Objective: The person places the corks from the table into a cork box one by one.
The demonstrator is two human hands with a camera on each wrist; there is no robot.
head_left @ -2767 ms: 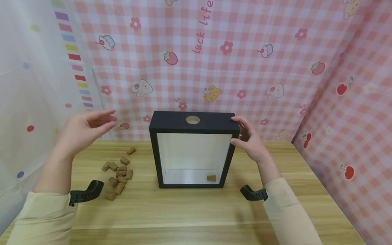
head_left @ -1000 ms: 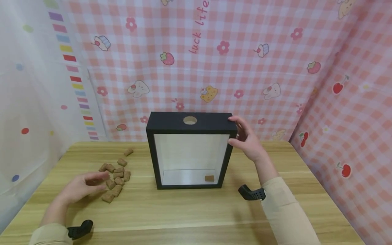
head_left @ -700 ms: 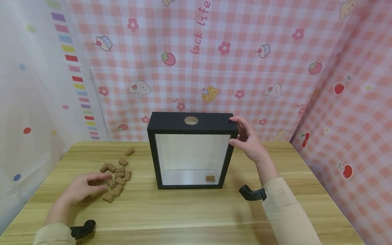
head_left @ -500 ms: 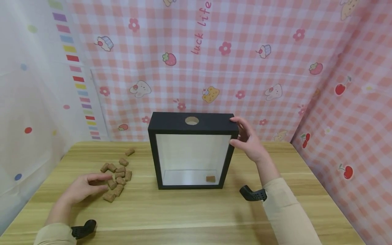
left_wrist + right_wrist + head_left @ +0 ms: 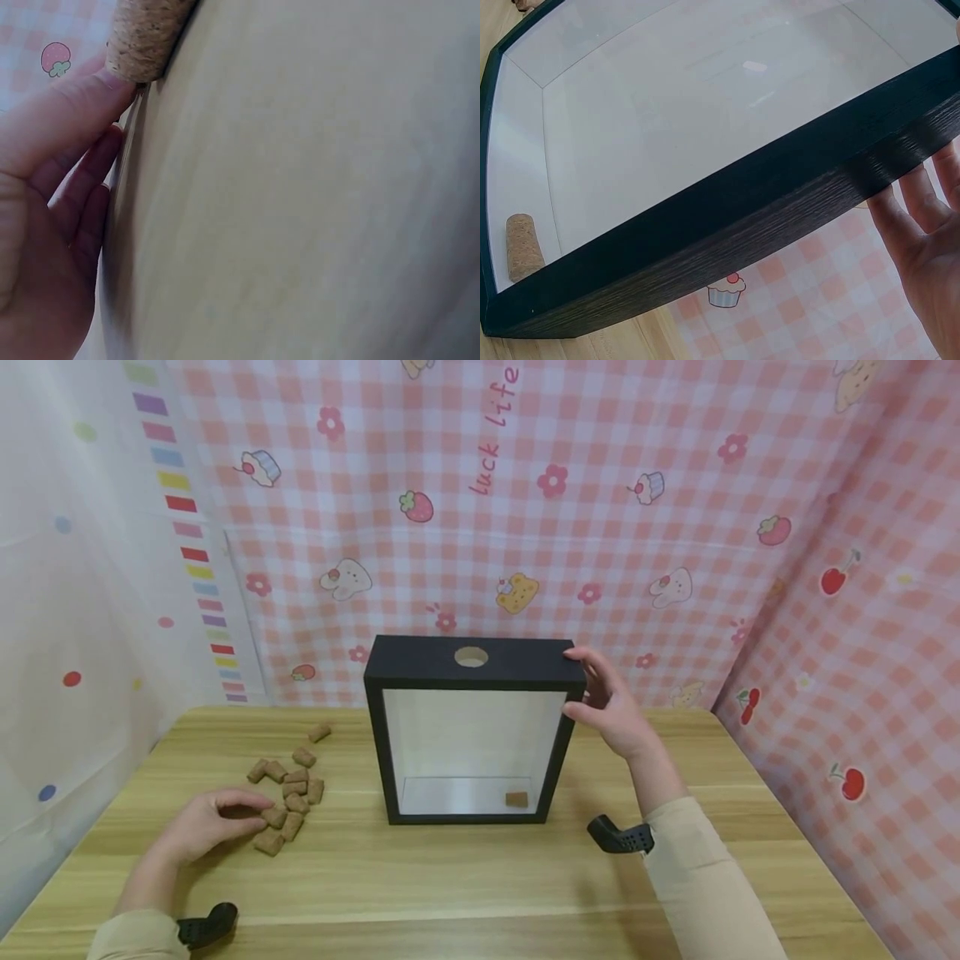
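In the head view my left hand (image 5: 213,822) is at the left edge of a loose pile of cork stoppers (image 5: 296,781). Its thumb and index finger pinch one cork (image 5: 275,817); the left wrist view has the thumb tip against that cork (image 5: 146,41), with the index fingertip hidden. A black shadow box (image 5: 472,672) with a clear front and a round hole (image 5: 472,657) in its top stands upright at the middle. My right hand (image 5: 611,706) grips its upper right corner, thumb on the front edge. Inside, one cork (image 5: 517,799) lies at the bottom right.
Everything stands on a wood-grain table (image 5: 450,893). Behind it hangs a pink checked cloth (image 5: 480,543), with another on the right and a white dotted cloth (image 5: 75,652) on the left. One cork (image 5: 320,732) lies apart, behind the pile.
My left hand has come down from the air to the pile. Its thumb and index finger have closed on a cork, which has turned slightly. The right hand keeps its grip on the box.
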